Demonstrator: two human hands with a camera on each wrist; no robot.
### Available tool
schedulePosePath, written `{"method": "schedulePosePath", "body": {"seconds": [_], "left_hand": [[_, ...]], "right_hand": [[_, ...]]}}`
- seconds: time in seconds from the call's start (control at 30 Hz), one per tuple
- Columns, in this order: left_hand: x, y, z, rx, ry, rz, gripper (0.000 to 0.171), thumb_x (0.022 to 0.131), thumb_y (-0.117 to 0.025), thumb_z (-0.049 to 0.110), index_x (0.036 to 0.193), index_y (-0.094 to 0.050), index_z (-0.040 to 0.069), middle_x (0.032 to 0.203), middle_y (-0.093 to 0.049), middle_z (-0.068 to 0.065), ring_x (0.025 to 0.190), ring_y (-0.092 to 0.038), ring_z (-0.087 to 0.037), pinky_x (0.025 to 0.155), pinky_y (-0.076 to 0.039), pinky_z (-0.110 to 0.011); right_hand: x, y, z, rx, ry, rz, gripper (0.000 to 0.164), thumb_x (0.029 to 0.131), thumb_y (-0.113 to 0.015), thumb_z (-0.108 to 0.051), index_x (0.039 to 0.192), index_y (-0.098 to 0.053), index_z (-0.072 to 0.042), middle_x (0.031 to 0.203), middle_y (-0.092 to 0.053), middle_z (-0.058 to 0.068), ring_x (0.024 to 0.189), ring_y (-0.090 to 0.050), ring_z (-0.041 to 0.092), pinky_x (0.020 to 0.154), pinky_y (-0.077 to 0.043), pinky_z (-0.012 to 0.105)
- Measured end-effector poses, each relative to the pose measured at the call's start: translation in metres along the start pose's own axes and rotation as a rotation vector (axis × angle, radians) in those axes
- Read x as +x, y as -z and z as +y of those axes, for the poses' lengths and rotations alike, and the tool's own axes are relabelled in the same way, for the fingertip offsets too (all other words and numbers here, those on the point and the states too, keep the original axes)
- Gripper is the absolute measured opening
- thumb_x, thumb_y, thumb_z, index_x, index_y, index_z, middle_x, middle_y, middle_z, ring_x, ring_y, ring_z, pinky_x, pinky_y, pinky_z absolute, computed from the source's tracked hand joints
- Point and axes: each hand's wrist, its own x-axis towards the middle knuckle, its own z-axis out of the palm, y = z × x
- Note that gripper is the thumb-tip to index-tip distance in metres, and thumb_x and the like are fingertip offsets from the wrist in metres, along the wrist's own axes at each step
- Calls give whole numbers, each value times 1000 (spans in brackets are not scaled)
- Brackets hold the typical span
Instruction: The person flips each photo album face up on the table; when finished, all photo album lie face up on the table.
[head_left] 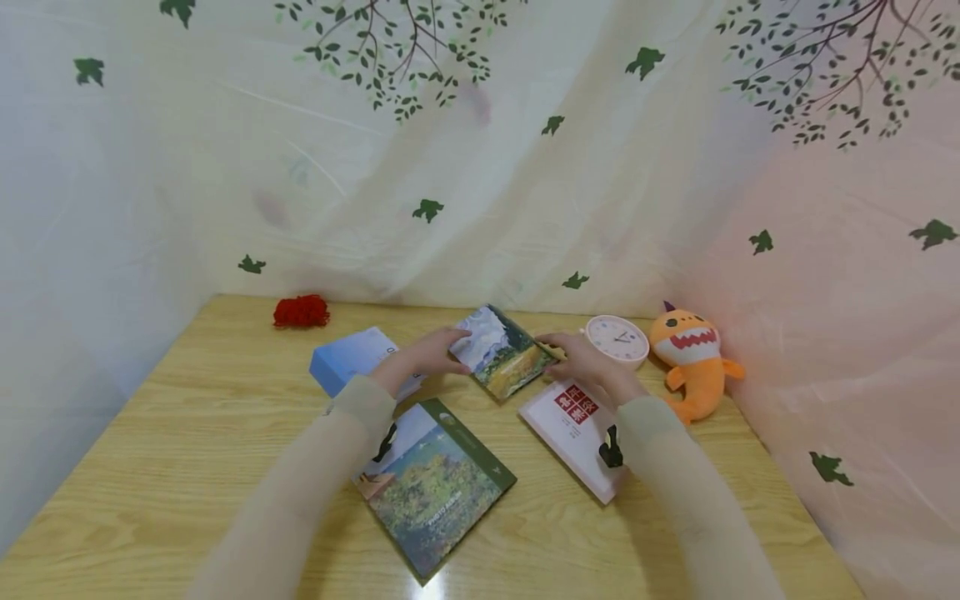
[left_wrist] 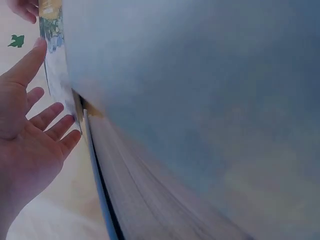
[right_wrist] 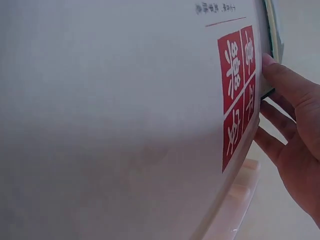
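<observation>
A book with a painted landscape cover (head_left: pixel 498 354) lies between the two hands near the back of the table. At its left edge is my left hand (head_left: pixel 431 354), fingers spread and thumb by the edge; the left wrist view shows the palm and fairly straight fingers. My right hand (head_left: pixel 588 364) is at the book's right corner, the thumb (right_wrist: pixel 287 82) and fingers lying on either side of that corner in the right wrist view. Under the right forearm is a white book with red square characters (head_left: pixel 575 404). A larger painted-cover book (head_left: pixel 438 492) lies closer, beside the left sleeve.
A blue-and-white box-shaped book (head_left: pixel 352 358) lies behind the left wrist. Red yarn (head_left: pixel 302 312) sits at the back left of the wooden table (head_left: pixel 187 467). A pink round clock (head_left: pixel 617 340) and an orange shark plush (head_left: pixel 693 362) stand at the right, before a leaf-patterned curtain (head_left: pixel 480 183).
</observation>
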Motion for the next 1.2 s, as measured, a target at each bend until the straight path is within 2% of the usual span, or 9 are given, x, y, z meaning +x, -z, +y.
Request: {"method": "schedulePosePath", "body": {"seconds": [0.3, 0.63, 0.77, 0.97, 1.2], "left_hand": [[0, -5, -8, -19, -4, -4, 71, 88, -68, 27, 145, -33, 1, 148, -35, -19, 137, -30, -36, 113, -25, -47], [-4, -4, -8, -60, -8, -30, 73, 87, -69, 24, 146, -32, 3, 150, -32, -18, 138, -28, -35, 112, -26, -47], [-5, -3, -8, -72, 4, -45, 73, 88, -68, 25, 147, -31, 5, 151, -29, -18, 139, -27, -35, 112, -25, -48], [-6, -4, -9, -94, 21, -65, 74, 88, -68, 26, 148, -29, 8, 153, -26, -17, 140, -23, -34, 113, -24, -48], [-10, -3, -5, -122, 42, -64, 77, 86, -70, 25, 149, -27, 9, 153, -24, -18, 141, -21, -35, 114, -21, -49]], "right_hand": [[6, -2, -1, -8, -21, -17, 62, 89, -67, -16, 144, -39, -12, 142, -45, 16, 129, -42, 36, 105, -36, 52], [7, -3, 9, 84, 29, -18, 59, 89, -66, -14, 142, -42, -10, 143, -44, 16, 122, -49, 41, 102, -40, 50], [7, -3, 10, 117, 9, -8, 58, 88, -67, -16, 141, -44, -13, 143, -44, 14, 119, -51, 40, 100, -42, 49], [7, 1, 8, 190, -67, 7, 61, 85, -71, -21, 140, -44, -17, 138, -49, 16, 121, -49, 35, 103, -38, 50], [8, 3, 9, 245, -67, 8, 66, 83, -74, -24, 141, -43, -15, 139, -46, 20, 122, -48, 37, 101, -40, 49]]}}
